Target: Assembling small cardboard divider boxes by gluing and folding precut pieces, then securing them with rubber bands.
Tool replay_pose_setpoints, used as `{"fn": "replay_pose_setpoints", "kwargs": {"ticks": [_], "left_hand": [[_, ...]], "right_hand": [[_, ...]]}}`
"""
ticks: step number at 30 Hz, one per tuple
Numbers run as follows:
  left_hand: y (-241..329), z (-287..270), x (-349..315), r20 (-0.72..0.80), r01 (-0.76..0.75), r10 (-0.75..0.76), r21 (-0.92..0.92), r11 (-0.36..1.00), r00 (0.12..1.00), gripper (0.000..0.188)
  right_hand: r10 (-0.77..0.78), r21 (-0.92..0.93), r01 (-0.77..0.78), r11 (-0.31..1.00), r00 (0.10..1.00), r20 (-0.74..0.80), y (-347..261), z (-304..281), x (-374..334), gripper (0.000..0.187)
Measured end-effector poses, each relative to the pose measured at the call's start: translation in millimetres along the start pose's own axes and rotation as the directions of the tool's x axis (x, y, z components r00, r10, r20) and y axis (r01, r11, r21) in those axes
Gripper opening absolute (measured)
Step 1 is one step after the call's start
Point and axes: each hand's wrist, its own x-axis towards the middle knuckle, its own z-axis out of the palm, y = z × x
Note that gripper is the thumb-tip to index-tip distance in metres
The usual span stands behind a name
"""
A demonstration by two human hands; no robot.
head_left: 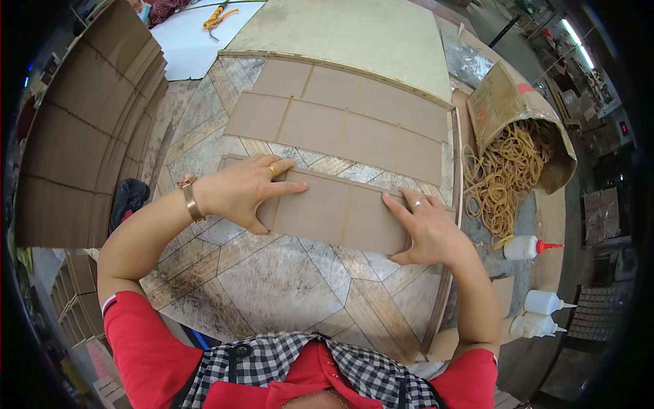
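Note:
A brown cardboard strip (325, 209) with crosswise slots lies near the middle of the tabletop. My left hand (246, 192) spans its left end, thumb by the near edge and fingers toward the far edge. The other end is under my right hand (430, 228), with its index finger on the board and its thumb at the near edge. Both hands grip the strip between thumb and fingers. Just beyond it lie more slotted cardboard strips (320, 126), overlapping in rows. Part of the held strip's ends is hidden under my hands.
A tall stack of cardboard sheets (82, 136) stands at the left, beside a dark cloth (129, 202). To the right, a tipped carton (501, 102) spills rubber bands (507, 177). Several squeeze bottles (523, 247) stand or lie there. A wooden strip (443, 300) edges the work surface.

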Motion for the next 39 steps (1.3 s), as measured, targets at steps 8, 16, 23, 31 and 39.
{"fn": "replay_pose_setpoints", "kwargs": {"ticks": [8, 16, 23, 31, 39], "left_hand": [[-9, -19, 17, -0.107, 0.017, -0.007, 0.098, 0.995, 0.994, 0.091], [55, 30, -58, 0.063, -0.071, 0.08, -0.136, 0.988, 0.995, 0.084], [47, 25, -57, -0.071, -0.127, 0.131, 0.055, 0.99, 0.989, 0.072], [49, -101, -152, -0.654, 0.545, -0.161, 0.44, 0.714, 0.739, 0.047], [9, -220, -322, -0.534, 0.987, -0.842, -0.083, 0.14, 0.075, 0.086]], "right_hand": [[0.017, -0.036, -0.027, 0.999, 0.969, -0.247, 19, -9, 8, 0.093], [-0.007, 0.048, 0.008, 0.999, 1.0, -0.029, -71, 46, -72, 0.085], [0.06, 0.054, -0.051, 0.997, 0.984, -0.17, -48, 45, -62, 0.075], [0.115, 0.016, -0.114, 0.993, 0.961, -0.252, -73, 63, -70, 0.07], [0.128, 0.178, -0.066, 0.982, 0.924, -0.361, -67, 76, -75, 0.069]]}}
